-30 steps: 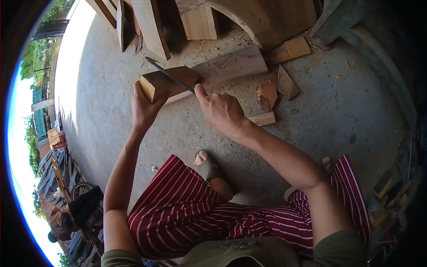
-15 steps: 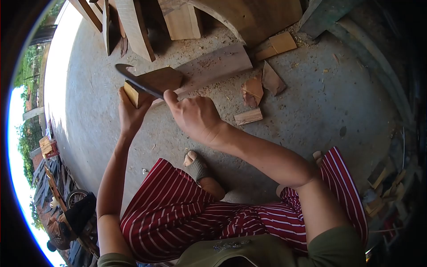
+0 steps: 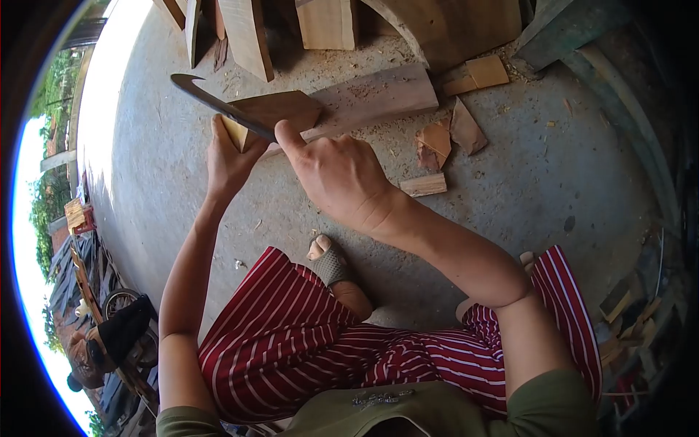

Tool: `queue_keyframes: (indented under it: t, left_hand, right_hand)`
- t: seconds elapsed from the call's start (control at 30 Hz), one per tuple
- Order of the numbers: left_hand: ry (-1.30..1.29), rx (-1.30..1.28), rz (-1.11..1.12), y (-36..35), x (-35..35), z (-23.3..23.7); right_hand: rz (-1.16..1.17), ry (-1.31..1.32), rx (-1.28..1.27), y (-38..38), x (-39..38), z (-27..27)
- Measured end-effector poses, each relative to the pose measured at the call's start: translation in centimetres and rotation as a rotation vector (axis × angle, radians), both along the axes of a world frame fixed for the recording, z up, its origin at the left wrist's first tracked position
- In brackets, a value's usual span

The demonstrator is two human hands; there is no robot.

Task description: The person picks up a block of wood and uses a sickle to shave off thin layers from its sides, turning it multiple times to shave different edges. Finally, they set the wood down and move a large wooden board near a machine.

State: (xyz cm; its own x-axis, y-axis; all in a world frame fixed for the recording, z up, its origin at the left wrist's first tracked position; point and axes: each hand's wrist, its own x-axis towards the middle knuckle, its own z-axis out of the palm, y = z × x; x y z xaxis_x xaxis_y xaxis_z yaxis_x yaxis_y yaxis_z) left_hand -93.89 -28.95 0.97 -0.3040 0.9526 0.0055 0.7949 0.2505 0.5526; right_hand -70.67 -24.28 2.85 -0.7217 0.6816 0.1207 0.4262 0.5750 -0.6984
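My left hand (image 3: 229, 167) is wrapped around the near end of a wooden block (image 3: 280, 111), which has a pale yellow end and a brown face. The block rests tilted against a flat plank (image 3: 378, 96) on the floor. My right hand (image 3: 338, 178) is closed on the handle of a billhook (image 3: 218, 106), thumb stretched along its back. Its dark blade, hooked at the tip, lies across the block's pale end, above the left fingers. The handle is hidden inside the fist.
Wood offcuts (image 3: 470, 127) and a small rectangular piece (image 3: 424, 185) lie on the concrete floor (image 3: 502, 218) among shavings. Boards (image 3: 328, 25) and a large curved slab (image 3: 466, 29) stand at the back. My sandalled foot (image 3: 331, 266) is below the hands. Outside at left is a wheel (image 3: 124, 302).
The billhook's blade has slid up and left across the block, its hooked tip now farther past the edge. The whole view has shifted slightly, with the floor pieces appearing farther right and up.
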Motion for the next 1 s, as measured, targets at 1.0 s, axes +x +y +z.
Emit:
queue_keyframes:
  t: [1.0]
  left_hand:
    - [-0.064, 0.005, 0.011, 0.5, 1.0, 0.1]
  right_hand:
    - [-0.030, -0.193, -0.090, 1.2, 0.5, -5.3]
